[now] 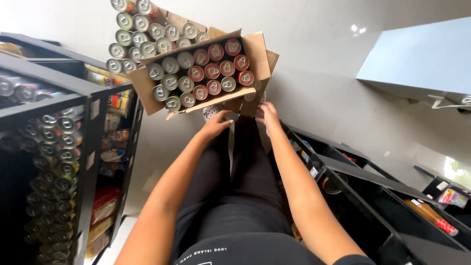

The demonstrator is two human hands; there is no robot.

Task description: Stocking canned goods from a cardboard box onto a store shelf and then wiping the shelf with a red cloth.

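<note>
Box [257, 51] of cans [198, 73], open-topped cardboard, on the floor [319, 88] just ahead of both hands, flaps spread. Left hand [217, 123] open, fingertips at the near flap; right hand [267, 114] open too, touching the near right corner. Likely heavy when full, with soft, bendable walls and loose flaps; probably best gripped low under opposite sides rather than by a flap. Cans themselves rigid, smooth, apt to roll if tipped out. About twenty cans showing in this box: roughly ten silver-topped on the left-hand side, about ten red-topped on the right-hand side. Second box [169, 19] beyond it, farther from the hands, with around a dozen more silver cans, partly cut off. Dark shelves [83, 147] of stacked cans to the left of the hands, more shelves [373, 196] to the right.
</note>
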